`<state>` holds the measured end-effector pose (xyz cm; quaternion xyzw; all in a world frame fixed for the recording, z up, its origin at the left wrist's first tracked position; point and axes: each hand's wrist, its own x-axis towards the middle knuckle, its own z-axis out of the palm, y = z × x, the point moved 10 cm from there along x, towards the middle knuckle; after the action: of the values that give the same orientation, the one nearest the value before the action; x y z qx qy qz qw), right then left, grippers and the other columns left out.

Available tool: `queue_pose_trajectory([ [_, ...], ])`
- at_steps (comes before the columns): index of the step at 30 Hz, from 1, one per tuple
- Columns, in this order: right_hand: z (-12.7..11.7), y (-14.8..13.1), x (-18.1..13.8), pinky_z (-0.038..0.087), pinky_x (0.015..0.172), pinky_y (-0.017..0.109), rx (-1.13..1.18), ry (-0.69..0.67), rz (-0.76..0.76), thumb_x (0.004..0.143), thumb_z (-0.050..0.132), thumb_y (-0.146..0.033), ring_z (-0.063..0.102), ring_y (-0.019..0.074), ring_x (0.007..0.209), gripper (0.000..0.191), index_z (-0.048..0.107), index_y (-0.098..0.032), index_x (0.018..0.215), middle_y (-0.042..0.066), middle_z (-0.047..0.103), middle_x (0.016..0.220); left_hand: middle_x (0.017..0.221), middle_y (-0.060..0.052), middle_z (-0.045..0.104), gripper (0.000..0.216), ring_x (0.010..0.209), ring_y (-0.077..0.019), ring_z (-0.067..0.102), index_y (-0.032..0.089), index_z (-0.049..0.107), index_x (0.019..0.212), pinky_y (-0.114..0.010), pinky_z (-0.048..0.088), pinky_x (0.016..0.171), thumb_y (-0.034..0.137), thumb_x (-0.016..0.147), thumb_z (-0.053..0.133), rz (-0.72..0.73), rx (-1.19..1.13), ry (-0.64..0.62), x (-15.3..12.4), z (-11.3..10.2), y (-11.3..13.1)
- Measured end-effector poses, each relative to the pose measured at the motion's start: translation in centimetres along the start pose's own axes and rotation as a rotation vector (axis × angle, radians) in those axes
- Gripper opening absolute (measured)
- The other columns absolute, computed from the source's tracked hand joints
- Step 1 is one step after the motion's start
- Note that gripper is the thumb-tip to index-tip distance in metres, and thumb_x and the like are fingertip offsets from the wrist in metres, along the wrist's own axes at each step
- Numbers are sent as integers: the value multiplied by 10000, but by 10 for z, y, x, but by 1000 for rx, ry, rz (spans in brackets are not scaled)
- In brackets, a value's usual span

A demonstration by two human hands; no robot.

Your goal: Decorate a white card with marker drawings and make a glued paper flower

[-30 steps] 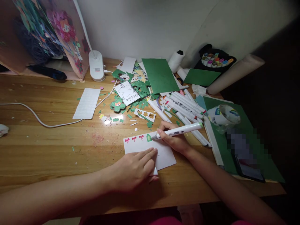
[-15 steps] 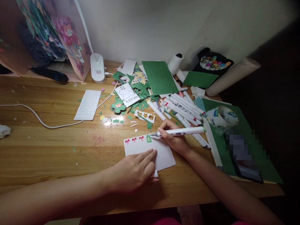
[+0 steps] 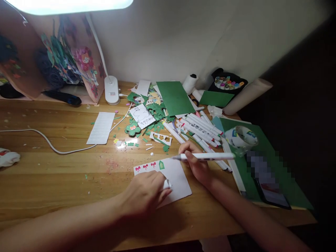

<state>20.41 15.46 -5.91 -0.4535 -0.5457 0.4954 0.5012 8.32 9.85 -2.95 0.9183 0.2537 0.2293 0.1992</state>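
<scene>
A white sheet of paper (image 3: 178, 180) lies on the desk, with several red bows (image 3: 145, 167) and a green outlined shape (image 3: 161, 165) along its upper edge. My right hand (image 3: 198, 166) is closed around a white marker (image 3: 210, 156). The marker lies nearly level, its uncapped tip pointing left near the paper's upper edge; whether it touches I cannot tell. My left hand (image 3: 148, 192) rests over the lower left of the sheet, fingers curled around a small white marker cap (image 3: 167, 184). Part of the sheet is hidden under that hand.
Several markers (image 3: 199, 127) lie beyond my right hand. Green paper scraps (image 3: 157, 112), a green card (image 3: 175, 98) and a flower cutout (image 3: 133, 129) are behind the sheet. To the right are a tape roll (image 3: 241, 136) and a phone (image 3: 273, 192). A white cable (image 3: 49, 141) crosses the left side.
My right hand has drawn the marker's tip away from the green shape. My left hand's fingers have gone from stretched flat to curled around the cap. The view has tilted up, showing the lamp.
</scene>
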Motion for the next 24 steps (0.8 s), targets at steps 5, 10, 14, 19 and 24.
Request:
queue_pose_trajectory([
  [5,20,-16,-24,304,477,234,78,-158,-78,837,536,-427,402,108,508,234,509,-215,741,-39,448,604,691,-33,585,391,571,-148,524,167,500,818,-238,400,524,368,980,207,-64,-28,31,1,0,-12],
  [10,29,-30,-33,315,504,252,-127,-177,-122,841,498,-439,402,121,524,267,486,-211,705,-26,459,593,673,-13,562,358,561,-131,494,172,492,821,-223,357,520,318,986,210,0,-69,56,1,-1,-5],
  [14,36,-36,-32,313,492,255,-208,-194,-159,839,442,-453,397,122,496,283,455,-217,683,-35,422,564,680,-6,560,365,562,-126,503,176,485,867,-218,357,514,357,990,193,44,-107,48,2,-2,0],
  [19,53,-32,-36,406,633,314,-445,-225,-310,758,470,-412,500,190,714,195,447,-222,792,25,506,775,675,-4,593,350,563,-138,550,168,472,916,-228,394,504,402,983,220,115,-46,-47,-2,13,6],
  [24,86,-32,-53,396,929,360,-544,-468,-501,860,446,-354,526,192,1005,157,472,-232,957,67,536,1055,703,-17,606,267,564,-139,555,187,465,801,-239,432,499,285,954,269,222,-2,-146,-9,28,16],
])
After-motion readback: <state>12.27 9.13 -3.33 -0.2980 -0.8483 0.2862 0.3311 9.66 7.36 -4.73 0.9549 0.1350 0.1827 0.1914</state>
